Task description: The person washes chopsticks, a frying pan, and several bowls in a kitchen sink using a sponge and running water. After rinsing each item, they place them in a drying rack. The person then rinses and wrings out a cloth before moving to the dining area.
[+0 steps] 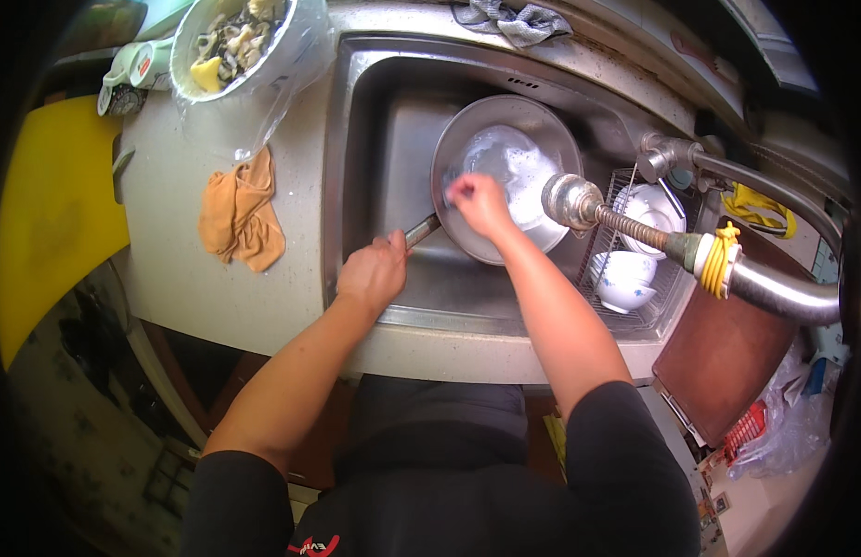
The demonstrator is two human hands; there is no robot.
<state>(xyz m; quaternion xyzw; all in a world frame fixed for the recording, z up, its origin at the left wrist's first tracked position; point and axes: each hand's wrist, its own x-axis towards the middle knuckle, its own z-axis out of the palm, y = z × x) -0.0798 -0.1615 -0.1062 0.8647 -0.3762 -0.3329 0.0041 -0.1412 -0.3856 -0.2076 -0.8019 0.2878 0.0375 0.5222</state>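
Note:
My left hand [374,271] grips the handle [423,230] of a metal frying pan [472,233], which is inside the stainless steel sink [395,153]. Water and white suds [531,177] lie in the pan. Over the pan's left inner side is my right hand [482,205], its fingers curled and blurred. Whether something is held in those fingers cannot be made out. A faucet spray head [569,202] on a flexible metal hose hangs over the pan's right edge.
White bowls [622,278] sit in a wire rack [597,257] on the sink's right side. Left of the sink are an orange cloth [242,216], a bag-lined bucket [186,76] of scraps and mugs [152,63]. A grey cloth [514,21] lies behind; a brown board [729,348] is at right.

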